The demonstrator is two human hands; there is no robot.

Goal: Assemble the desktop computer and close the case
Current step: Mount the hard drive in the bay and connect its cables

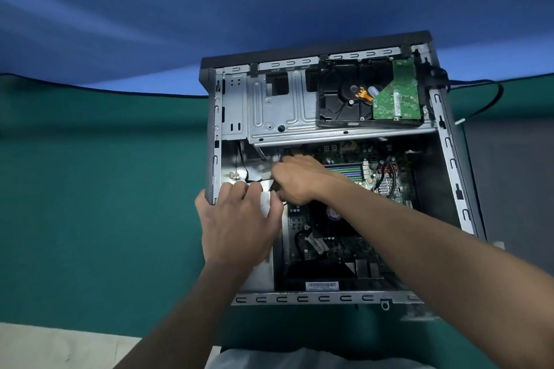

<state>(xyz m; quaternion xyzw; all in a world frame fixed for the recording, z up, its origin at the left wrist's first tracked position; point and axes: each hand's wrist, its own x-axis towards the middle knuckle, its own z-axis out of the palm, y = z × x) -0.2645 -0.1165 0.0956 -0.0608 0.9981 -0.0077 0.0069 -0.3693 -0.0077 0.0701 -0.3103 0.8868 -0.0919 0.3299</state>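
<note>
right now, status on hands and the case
left hand resting over computer case left wall. right hand curled on cables by drive cage. case open, hard drive in its bay. nothing in the way seen.

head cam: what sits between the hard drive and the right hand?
In the head view, between the hard drive and the right hand runs the drive cage's silver rail, then a strip of motherboard.

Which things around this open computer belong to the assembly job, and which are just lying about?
Job: open case, hard drive, motherboard, wiring pinched by the right hand, left hand beside it.
Lying about: green mat, black cable outside the case, blue backdrop.
</note>
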